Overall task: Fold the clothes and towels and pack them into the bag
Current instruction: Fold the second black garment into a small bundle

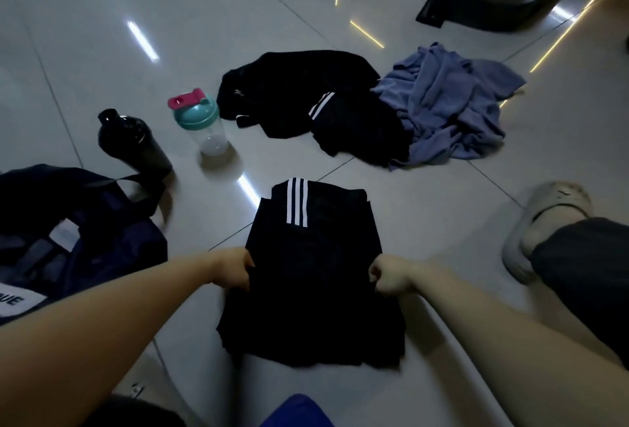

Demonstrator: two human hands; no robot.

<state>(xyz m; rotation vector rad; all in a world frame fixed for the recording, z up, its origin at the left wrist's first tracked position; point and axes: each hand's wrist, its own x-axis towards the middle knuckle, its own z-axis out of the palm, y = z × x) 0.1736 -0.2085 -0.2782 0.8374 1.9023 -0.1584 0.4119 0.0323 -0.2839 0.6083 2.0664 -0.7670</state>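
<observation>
One dark bag point(112, 222) lies open on the floor, well to the left of the striped black garment point(309, 290). Inside it I make out a white label and some dim grey shapes, too dark to name. Just beyond the bag, still left of the garment, stands a black bottle point(136, 140). Next to it is a clear shaker point(204, 127) with a teal lid and a pink cap; what either one holds I cannot tell. My left hand point(235, 268) pinches the garment's left edge, fingers curled round the cloth. The garment lies partly folded on the tiles in front of me, with three white stripes at its far end. My right hand point(391, 276) grips its right edge in a closed fist. Beyond the garment sits a heap of black clothes point(299, 96), and touching that heap on its right is a crumpled blue towel point(449, 110). Right of the garment rests my foot in a pale slipper point(548, 219).
</observation>
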